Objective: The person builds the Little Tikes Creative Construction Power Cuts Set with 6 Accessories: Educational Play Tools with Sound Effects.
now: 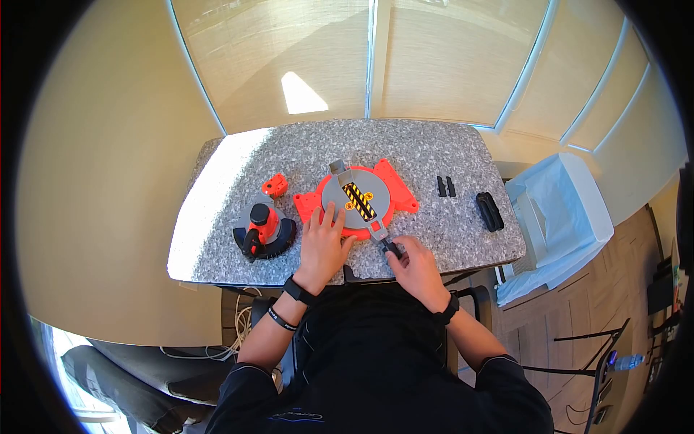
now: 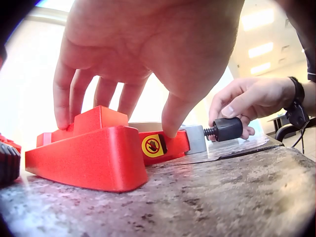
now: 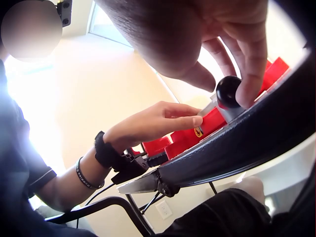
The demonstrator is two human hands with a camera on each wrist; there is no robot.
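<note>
A red base with a round grey turntable [image 1: 334, 197] and a yellow-black striped insert [image 1: 358, 201] lies on the speckled table. My left hand [image 1: 324, 246] rests on its near left part, fingers spread over the disc's edge and red rim; in the left wrist view the fingertips touch the red base [image 2: 94, 158]. At the base's near end, my right hand [image 1: 418, 271] holds a black knob [image 1: 392, 249] between thumb and fingers. The knob [image 2: 228, 129] sits on a threaded shaft at the grey arm's end. In the right wrist view, thumb and fingers surround the knob [image 3: 228, 91].
A red and black saw head [image 1: 266, 228] stands left of the base. Two small black strips [image 1: 446, 186] and a black tray-like part [image 1: 489, 211] lie on the right of the table [image 1: 463, 159]. A bin with a light blue liner [image 1: 567, 210] stands beyond the right edge.
</note>
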